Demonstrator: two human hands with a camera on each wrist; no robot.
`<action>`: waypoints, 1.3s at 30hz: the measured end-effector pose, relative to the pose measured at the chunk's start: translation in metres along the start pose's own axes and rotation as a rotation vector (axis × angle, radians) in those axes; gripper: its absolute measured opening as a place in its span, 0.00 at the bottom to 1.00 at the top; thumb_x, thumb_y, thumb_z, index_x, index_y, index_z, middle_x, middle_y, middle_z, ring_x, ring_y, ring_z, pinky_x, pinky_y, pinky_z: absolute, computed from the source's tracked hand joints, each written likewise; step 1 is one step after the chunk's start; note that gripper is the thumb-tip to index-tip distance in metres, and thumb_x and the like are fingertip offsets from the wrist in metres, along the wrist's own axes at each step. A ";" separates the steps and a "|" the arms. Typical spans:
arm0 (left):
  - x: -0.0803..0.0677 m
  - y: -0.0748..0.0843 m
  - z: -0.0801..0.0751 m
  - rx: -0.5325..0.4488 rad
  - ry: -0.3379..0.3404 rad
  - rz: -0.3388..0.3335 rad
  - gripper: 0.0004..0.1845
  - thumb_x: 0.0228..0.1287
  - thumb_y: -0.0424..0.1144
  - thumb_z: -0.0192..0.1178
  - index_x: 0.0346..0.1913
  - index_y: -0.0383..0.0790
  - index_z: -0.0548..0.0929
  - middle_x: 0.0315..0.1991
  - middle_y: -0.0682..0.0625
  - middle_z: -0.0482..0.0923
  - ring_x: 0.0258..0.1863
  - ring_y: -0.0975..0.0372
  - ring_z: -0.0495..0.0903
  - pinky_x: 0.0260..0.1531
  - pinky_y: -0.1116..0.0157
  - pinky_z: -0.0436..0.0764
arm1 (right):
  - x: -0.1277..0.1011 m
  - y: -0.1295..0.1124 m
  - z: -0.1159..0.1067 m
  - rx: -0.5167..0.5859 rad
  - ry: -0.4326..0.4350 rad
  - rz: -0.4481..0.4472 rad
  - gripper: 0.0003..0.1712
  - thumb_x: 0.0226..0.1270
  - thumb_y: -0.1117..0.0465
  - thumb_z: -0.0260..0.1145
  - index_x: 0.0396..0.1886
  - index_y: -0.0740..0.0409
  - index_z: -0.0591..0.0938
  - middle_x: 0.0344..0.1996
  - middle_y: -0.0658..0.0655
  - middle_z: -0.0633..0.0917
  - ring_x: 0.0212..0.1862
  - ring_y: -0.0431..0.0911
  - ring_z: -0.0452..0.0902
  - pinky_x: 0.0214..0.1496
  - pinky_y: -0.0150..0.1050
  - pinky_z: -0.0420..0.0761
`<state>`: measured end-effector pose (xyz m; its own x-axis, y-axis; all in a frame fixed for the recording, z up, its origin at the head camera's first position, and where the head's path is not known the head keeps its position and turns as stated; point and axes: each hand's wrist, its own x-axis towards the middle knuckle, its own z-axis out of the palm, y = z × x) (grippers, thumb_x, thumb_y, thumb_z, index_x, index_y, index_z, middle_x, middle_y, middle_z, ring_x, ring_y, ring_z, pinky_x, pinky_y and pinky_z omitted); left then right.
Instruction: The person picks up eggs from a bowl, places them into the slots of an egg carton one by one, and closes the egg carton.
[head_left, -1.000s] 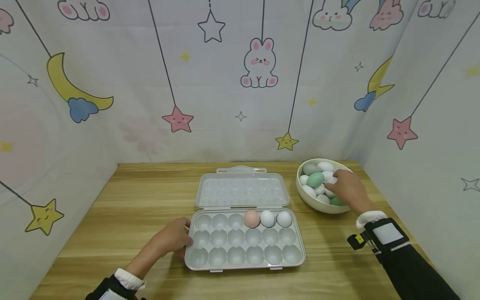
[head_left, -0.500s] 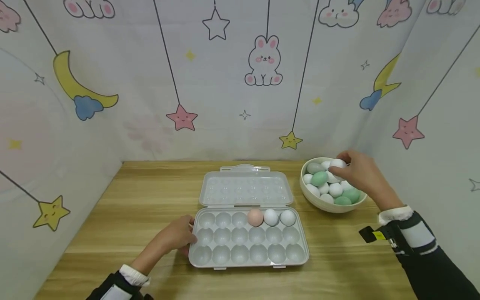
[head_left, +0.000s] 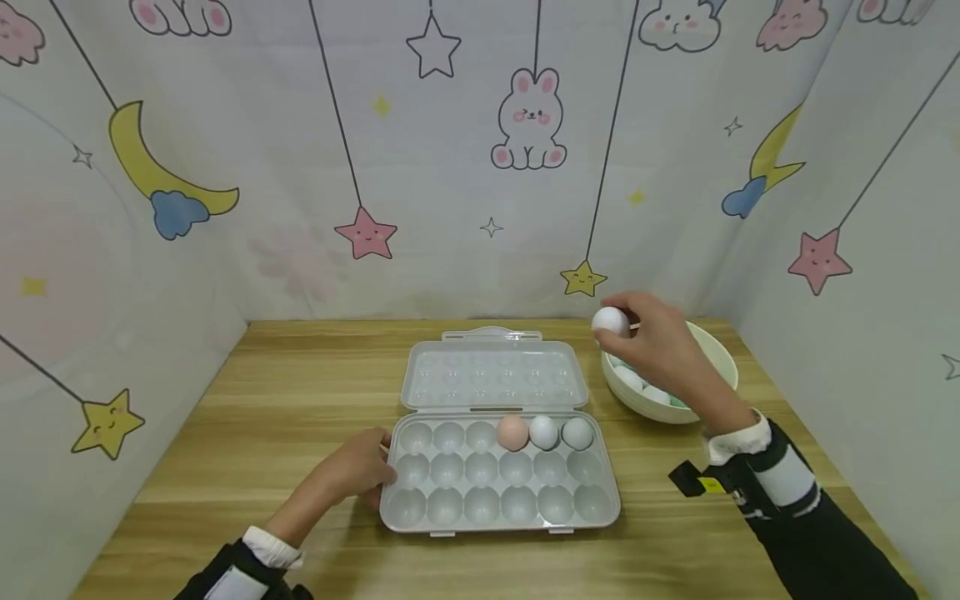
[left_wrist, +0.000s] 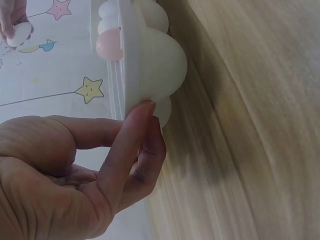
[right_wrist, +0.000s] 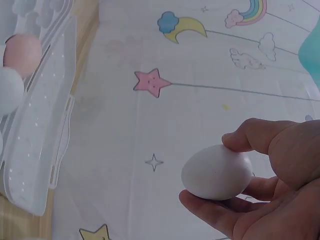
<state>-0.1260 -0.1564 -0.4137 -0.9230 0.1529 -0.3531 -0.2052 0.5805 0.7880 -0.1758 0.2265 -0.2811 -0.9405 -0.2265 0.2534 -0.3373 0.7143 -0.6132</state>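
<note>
Head view, left to right: left hand [head_left: 352,475] set against left edge of egg tray [head_left: 498,521], thumb and fingers pinching its rim, as left wrist view confirms; steadying, by the look of it. Tray open on wooden table [head_left: 225,433], clear lid [head_left: 491,373] folded back flat behind. Eighteen cups in three rows; back row holding pink egg [head_left: 513,432], then white egg [head_left: 543,432] and a second white egg [head_left: 577,432] to its right; remaining cups bare. Further right, right hand [head_left: 660,350] raised above near rim of bowl [head_left: 720,362], fingertips and thumb curled round a white egg in hand [head_left: 611,322], clear of bowl and tray, between the two. Bowl partly hidden by hand; white and green eggs [head_left: 637,385] visible inside, count not readable.

Step in hand, judged: carrying one egg from bowl toward tray. Next move likely calling for a short travel leftward, lowering into a free cup beside those filled, blunt or narrow end down, gentle release, tray kept steady.
</note>
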 end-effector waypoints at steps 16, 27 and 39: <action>-0.001 0.001 -0.002 0.019 0.011 -0.008 0.20 0.58 0.17 0.61 0.54 0.18 0.73 0.37 0.38 0.80 0.28 0.53 0.85 0.22 0.58 0.90 | -0.001 -0.038 0.069 0.287 -0.030 -0.193 0.19 0.62 0.68 0.75 0.52 0.66 0.81 0.46 0.60 0.84 0.45 0.50 0.83 0.46 0.38 0.90; 0.001 -0.004 0.000 0.006 0.011 -0.009 0.21 0.58 0.18 0.61 0.55 0.18 0.73 0.37 0.38 0.80 0.28 0.53 0.85 0.22 0.57 0.90 | 0.002 -0.026 0.127 0.184 -0.197 -0.177 0.19 0.63 0.61 0.76 0.51 0.61 0.83 0.43 0.53 0.84 0.42 0.44 0.78 0.44 0.36 0.85; -0.001 -0.002 0.000 0.013 0.010 -0.014 0.21 0.59 0.18 0.61 0.56 0.18 0.72 0.36 0.39 0.80 0.29 0.53 0.85 0.22 0.57 0.90 | 0.004 -0.016 0.171 0.018 -0.336 -0.208 0.15 0.59 0.65 0.77 0.45 0.61 0.83 0.41 0.53 0.82 0.43 0.44 0.77 0.45 0.39 0.84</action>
<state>-0.1252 -0.1578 -0.4146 -0.9233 0.1369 -0.3589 -0.2137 0.5932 0.7762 -0.1808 0.1011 -0.3979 -0.8123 -0.5715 0.1165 -0.5199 0.6190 -0.5887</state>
